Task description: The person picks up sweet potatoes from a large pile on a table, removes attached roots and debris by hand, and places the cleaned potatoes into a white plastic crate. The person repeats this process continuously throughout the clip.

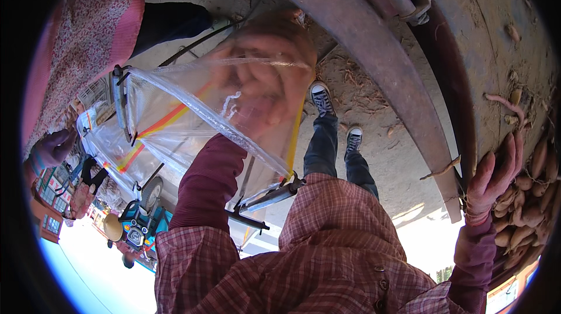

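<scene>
A clear plastic bag with red and yellow stripes hangs spread on a metal frame. My left forearm reaches into it, and my left hand shows blurrily through the plastic, beside sweet potatoes; its grip is unclear. At the right, my right hand has its fingers apart and holds nothing. It is over the edge of a dirty metal bed, next to a heap of sweet potatoes. A thin pinkish root lies just beyond its fingertips.
A curved rusty metal beam runs between me and the bed. Root scraps litter the ground by my sneakers. Another person in a patterned garment stands at the upper left, a hand near a second clear bag. A blue vehicle stands behind.
</scene>
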Demonstrator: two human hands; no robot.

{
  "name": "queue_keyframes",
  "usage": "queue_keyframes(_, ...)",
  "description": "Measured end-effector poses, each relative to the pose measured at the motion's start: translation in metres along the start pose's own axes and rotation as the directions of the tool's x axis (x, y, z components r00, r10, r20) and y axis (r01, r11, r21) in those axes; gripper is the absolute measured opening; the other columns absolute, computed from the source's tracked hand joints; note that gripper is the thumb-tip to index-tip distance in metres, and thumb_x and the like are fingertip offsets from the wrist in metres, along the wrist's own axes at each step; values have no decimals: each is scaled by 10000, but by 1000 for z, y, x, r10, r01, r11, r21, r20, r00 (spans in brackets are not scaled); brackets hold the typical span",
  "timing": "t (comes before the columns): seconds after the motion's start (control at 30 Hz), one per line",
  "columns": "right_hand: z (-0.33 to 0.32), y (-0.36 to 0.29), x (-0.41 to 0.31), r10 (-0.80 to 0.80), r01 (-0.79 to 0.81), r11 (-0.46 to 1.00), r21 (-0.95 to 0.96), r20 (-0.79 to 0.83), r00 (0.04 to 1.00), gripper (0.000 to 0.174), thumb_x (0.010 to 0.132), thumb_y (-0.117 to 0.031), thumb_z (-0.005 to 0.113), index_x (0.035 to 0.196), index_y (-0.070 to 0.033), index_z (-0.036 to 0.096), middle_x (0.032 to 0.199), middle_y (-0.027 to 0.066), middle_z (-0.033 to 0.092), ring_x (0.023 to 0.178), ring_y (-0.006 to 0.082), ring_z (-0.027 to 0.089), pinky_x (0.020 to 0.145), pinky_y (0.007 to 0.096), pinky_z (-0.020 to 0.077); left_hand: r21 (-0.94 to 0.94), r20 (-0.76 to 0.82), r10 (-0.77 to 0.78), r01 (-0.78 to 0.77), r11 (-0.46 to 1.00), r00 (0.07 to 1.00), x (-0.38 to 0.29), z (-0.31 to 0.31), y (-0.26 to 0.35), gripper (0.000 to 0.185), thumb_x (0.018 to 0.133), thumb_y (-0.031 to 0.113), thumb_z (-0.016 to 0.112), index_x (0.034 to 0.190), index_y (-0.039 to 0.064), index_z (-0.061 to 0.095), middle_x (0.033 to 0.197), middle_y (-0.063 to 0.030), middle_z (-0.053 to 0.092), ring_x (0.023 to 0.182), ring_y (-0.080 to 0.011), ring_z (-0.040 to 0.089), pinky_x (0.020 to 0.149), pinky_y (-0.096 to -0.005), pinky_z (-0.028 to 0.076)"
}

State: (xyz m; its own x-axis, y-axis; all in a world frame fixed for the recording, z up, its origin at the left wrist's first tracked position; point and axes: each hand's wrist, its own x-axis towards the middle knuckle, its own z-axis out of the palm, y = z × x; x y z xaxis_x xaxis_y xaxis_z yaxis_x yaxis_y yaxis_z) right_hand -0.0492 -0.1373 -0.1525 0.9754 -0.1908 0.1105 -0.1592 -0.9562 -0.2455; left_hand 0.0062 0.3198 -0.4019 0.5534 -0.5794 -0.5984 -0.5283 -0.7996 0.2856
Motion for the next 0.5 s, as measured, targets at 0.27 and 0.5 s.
queue_keyframes(0.27,-3,5,-3,70,-70,995,75,10,998,437,897,-133,530,1293,42,472,1364,209,402,1261,335,409,1047,392,332,-14,72,-82,83,996,994,19,-8,24,449,786,127,581,1224,55,515,1189,-137,554,1071,-255,539,920,-385,419)
queue_keyframes(0.5,-5,4,9,-58,63,996,55,-84,995,472,743,-154,682,1172,-3,560,1235,181,516,1144,389,488,978,460,374,-50,151,-154,163,985,977,23,-38,39,459,795,101,572,1245,43,500,1208,-142,547,1077,-251,537,915,-373,423)
